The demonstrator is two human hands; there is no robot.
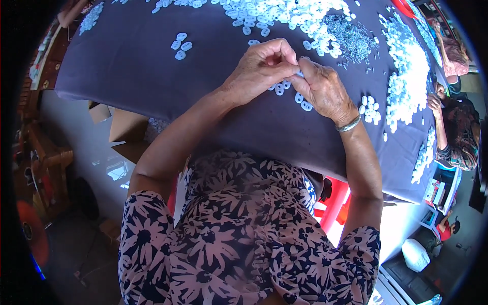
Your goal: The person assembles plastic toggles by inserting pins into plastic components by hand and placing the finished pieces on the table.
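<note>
Above the dark tablecloth point(218, 127), my two hands meet fingertip to fingertip. My right hand point(328, 86), a bracelet point(349, 124) at its wrist, is closed on a small white oval piece point(300, 74), mostly covered by the fingers. My left hand point(267, 66) pinches thumb and forefinger against the same spot; what lies between those fingertips is hidden. Loose white oval pieces with two holes point(279, 89) lie on the cloth just below the hands. A couple more oval pieces point(306, 105) rest under my right hand.
A large heap of white oval pieces point(284, 12) spreads along the back, beside a pile of small dark metal pins point(351, 38). Another heap point(406, 71) lies at the right. Small clusters sit left point(181, 46) and right point(370, 109). Other people work at the right edge.
</note>
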